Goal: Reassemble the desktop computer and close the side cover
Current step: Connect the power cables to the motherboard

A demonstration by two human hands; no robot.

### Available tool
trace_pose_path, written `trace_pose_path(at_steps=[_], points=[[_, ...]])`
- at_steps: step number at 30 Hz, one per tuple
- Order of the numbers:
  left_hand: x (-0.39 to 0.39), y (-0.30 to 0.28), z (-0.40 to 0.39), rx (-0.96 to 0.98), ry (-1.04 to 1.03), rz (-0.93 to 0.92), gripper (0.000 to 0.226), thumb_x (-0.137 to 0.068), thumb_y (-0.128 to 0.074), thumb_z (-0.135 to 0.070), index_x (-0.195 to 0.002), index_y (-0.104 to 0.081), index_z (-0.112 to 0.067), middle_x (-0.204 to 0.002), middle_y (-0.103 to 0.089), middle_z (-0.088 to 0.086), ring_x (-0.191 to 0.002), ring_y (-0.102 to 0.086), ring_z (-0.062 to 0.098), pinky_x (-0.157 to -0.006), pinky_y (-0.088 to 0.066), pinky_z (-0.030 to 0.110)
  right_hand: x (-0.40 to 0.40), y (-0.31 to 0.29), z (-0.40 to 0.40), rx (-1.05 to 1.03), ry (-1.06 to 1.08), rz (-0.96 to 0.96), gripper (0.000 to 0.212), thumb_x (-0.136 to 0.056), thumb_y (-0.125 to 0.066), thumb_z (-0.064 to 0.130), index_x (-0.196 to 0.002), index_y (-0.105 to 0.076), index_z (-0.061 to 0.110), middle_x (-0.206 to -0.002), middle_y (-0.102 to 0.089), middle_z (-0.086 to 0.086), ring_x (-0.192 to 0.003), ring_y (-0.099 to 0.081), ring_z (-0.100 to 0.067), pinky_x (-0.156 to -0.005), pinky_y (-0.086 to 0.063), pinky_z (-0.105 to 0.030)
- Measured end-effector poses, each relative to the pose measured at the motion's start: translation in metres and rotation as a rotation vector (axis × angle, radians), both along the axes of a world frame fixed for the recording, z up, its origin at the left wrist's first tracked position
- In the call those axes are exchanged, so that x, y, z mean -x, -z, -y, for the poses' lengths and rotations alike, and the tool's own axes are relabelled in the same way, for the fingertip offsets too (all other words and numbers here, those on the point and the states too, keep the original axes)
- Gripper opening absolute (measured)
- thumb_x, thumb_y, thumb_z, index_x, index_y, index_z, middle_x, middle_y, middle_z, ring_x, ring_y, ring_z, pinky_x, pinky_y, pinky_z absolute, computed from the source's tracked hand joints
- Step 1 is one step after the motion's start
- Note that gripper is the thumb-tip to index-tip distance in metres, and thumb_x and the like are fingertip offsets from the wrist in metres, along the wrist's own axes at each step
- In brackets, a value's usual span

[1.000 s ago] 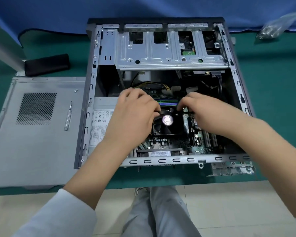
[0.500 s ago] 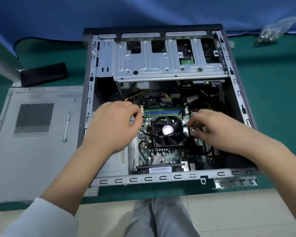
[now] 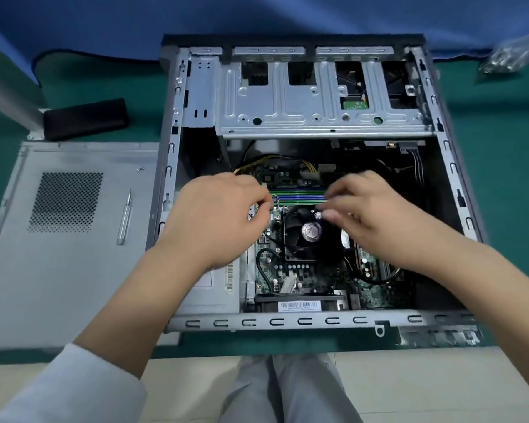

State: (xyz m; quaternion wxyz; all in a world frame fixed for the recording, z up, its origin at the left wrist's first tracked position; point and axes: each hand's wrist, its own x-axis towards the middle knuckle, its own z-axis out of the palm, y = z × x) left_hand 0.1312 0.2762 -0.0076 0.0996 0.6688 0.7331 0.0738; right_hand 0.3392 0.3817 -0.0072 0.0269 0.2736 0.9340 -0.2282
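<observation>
Green bench (image 3: 501, 178) carries the open desktop computer (image 3: 303, 184), its side cover (image 3: 74, 254) lying flat just left. Left hand (image 3: 217, 221) and right hand (image 3: 376, 218) hover over the memory slots (image 3: 300, 196) beyond the fan (image 3: 310, 236), fingers curled; whether they pinch anything I cannot tell. A misaligned press could bend a slot or snag the yellow cables (image 3: 257, 166).

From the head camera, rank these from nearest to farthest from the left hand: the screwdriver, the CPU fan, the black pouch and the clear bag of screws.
From the left hand:
1. CPU fan, just to its right inside the case.
2. Screwdriver, to its left on the side cover.
3. Black pouch, far left, behind the cover.
4. Clear bag of screws, far right corner.
</observation>
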Motion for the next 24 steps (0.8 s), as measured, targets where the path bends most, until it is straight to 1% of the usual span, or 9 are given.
trace_pose_path(at_steps=[2,5,8,11,14,17,19,21,24], points=[[0.001,0.000,-0.001,0.013,0.010,-0.018,0.028,-0.094,-0.039,-0.041,-0.100,-0.066,-0.038,-0.104,-0.063,-0.019,-0.096,-0.056,0.007,-0.066,-0.034,0.025,0.018,0.009,-0.007,0.011,0.090,0.030,0.041,-0.096,-0.048,0.032,-0.128,-0.058,0.008,-0.130,-0.050,-0.011,-0.122,-0.039,-0.031,-0.105,-0.024,-0.031],[0.000,-0.001,-0.002,0.043,0.013,-0.041,0.030,-0.095,-0.036,-0.041,-0.103,-0.065,-0.039,-0.109,-0.062,-0.019,-0.099,-0.055,0.007,-0.069,-0.040,0.026,0.039,0.029,-0.018,0.141,0.176,0.219,0.058,-0.097,-0.039,0.046,-0.143,-0.039,0.011,-0.145,-0.030,-0.015,-0.136,-0.024,-0.031,-0.113,-0.017,-0.032],[0.000,-0.003,-0.002,0.070,0.013,-0.048,0.031,-0.095,-0.035,-0.041,-0.105,-0.065,-0.039,-0.111,-0.061,-0.019,-0.101,-0.055,0.007,-0.073,-0.043,0.028,0.045,0.047,-0.026,0.174,0.216,0.286,0.059,-0.095,-0.033,0.053,-0.134,-0.049,0.011,-0.141,-0.029,-0.020,-0.134,-0.025,-0.036,-0.112,-0.020,-0.037],[-0.002,-0.006,-0.005,0.142,0.028,-0.069,0.031,-0.095,-0.034,-0.041,-0.110,-0.062,-0.042,-0.116,-0.058,-0.019,-0.106,-0.053,0.009,-0.077,-0.044,0.029,0.045,0.057,-0.027,0.153,0.277,0.258,0.055,-0.096,-0.030,0.054,-0.125,-0.058,0.015,-0.129,-0.036,-0.022,-0.128,-0.025,-0.037,-0.107,-0.020,-0.036],[-0.003,-0.010,-0.013,0.280,0.024,-0.116,0.029,-0.096,-0.037,-0.040,-0.116,-0.058,-0.041,-0.116,-0.057,-0.013,-0.107,-0.054,0.016,-0.081,-0.045,0.032,0.046,0.059,-0.029,0.146,0.258,0.277,0.054,-0.098,-0.025,0.051,-0.133,-0.052,0.020,-0.130,-0.039,-0.025,-0.127,-0.022,-0.039,-0.105,-0.017,-0.036],[-0.006,-0.012,-0.032,0.369,0.001,-0.107,0.028,-0.097,-0.039,-0.036,-0.119,-0.056,-0.033,-0.116,-0.057,-0.004,-0.108,-0.054,0.022,-0.089,-0.048,0.041,0.050,0.057,-0.031,0.099,0.220,0.251,0.046,-0.101,-0.030,0.043,-0.140,-0.044,0.023,-0.132,-0.040,-0.022,-0.127,-0.026,-0.039,-0.105,-0.019,-0.033],[-0.013,-0.006,-0.050,0.392,0.011,-0.115,0.030,-0.097,-0.040,-0.033,-0.125,-0.053,-0.028,-0.123,-0.053,0.003,-0.113,-0.052,0.027,-0.094,-0.046,0.045,0.050,0.053,-0.030,0.064,0.215,0.190,0.043,-0.100,-0.036,0.038,-0.136,-0.050,0.018,-0.133,-0.041,-0.019,-0.126,-0.030,-0.035,-0.104,-0.022,-0.031],[-0.024,0.005,-0.070,0.459,0.009,-0.143,0.037,-0.097,-0.043,-0.028,-0.133,-0.046,-0.020,-0.131,-0.047,0.010,-0.118,-0.048,0.033,-0.098,-0.042,0.045,0.049,0.048,-0.032,0.058,0.243,0.151,0.044,-0.100,-0.039,0.036,-0.130,-0.055,0.009,-0.134,-0.042,-0.017,-0.128,-0.033,-0.034,-0.109,-0.026,-0.034],[-0.039,0.022,-0.093,0.547,-0.003,-0.193,0.044,-0.097,-0.046,-0.027,-0.136,-0.039,-0.008,-0.136,-0.042,0.018,-0.120,-0.047,0.039,-0.097,-0.040,0.045,0.049,0.042,-0.035,0.094,0.264,0.159,0.044,-0.099,-0.040,0.035,-0.126,-0.057,0.004,-0.134,-0.044,-0.018,-0.127,-0.037,-0.035,-0.108,-0.031,-0.038]])
